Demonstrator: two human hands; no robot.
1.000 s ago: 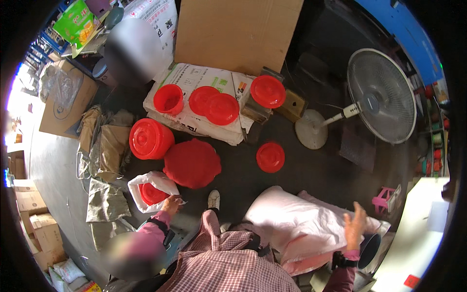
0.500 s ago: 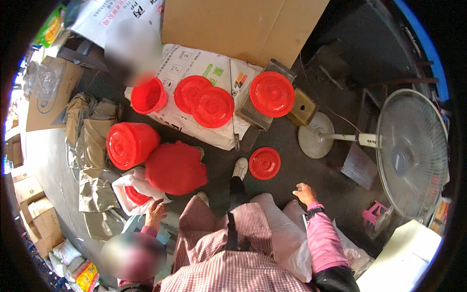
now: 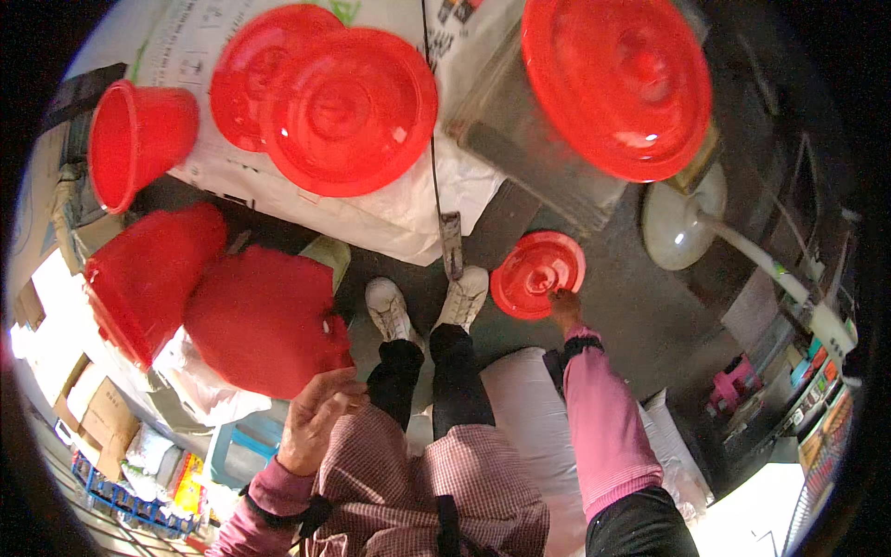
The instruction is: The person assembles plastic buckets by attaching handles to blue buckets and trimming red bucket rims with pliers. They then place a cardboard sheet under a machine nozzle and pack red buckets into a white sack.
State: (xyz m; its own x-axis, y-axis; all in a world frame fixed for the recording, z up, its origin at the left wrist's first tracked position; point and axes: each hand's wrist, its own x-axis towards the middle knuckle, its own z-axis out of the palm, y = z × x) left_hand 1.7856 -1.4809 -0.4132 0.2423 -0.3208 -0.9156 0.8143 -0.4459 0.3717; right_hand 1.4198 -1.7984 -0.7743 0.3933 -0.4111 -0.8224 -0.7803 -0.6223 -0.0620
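Note:
My right hand [image 3: 563, 306] reaches down to a small round red lid [image 3: 536, 272] lying on the dark floor, and its fingers pinch the lid's near rim. My left hand [image 3: 318, 415] grips the lower edge of a big red domed lid [image 3: 263, 318], which is lifted close to me at the left. Beside that lid is a red bucket [image 3: 148, 278] over a white plastic bag [image 3: 206, 393]. My two white shoes [image 3: 425, 303] stand between my hands.
Two red lids [image 3: 345, 110] and a tipped red tub [image 3: 137, 141] lie on a white printed sack [image 3: 408, 200]. A larger red lid [image 3: 616, 84] rests on a metal box. A fan's round base [image 3: 682, 226] stands right; a white sack [image 3: 524, 413] lies under me.
I have bent far forward, so everything looks closer. My right hand dropped from mid-air to the small lid on the floor. My left hand moved from the white bag to the big red lid.

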